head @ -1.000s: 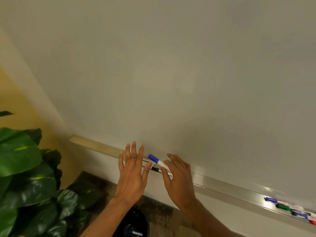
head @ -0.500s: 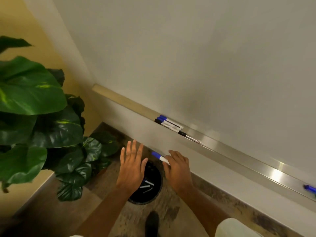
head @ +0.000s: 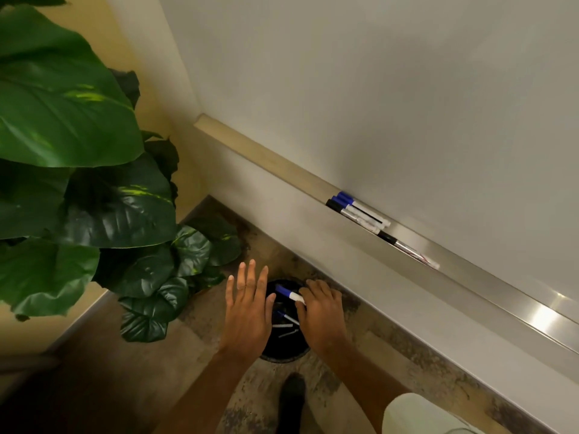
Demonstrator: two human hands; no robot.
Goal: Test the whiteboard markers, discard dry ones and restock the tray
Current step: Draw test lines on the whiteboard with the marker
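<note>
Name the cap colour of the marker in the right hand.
Blue cap, on the marker in the right hand; head view.

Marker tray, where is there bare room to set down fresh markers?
The marker tray is bare on the right of the black marker, and along the beige stretch left of the blue-capped markers. It is crowded where those markers cluster together.
</note>
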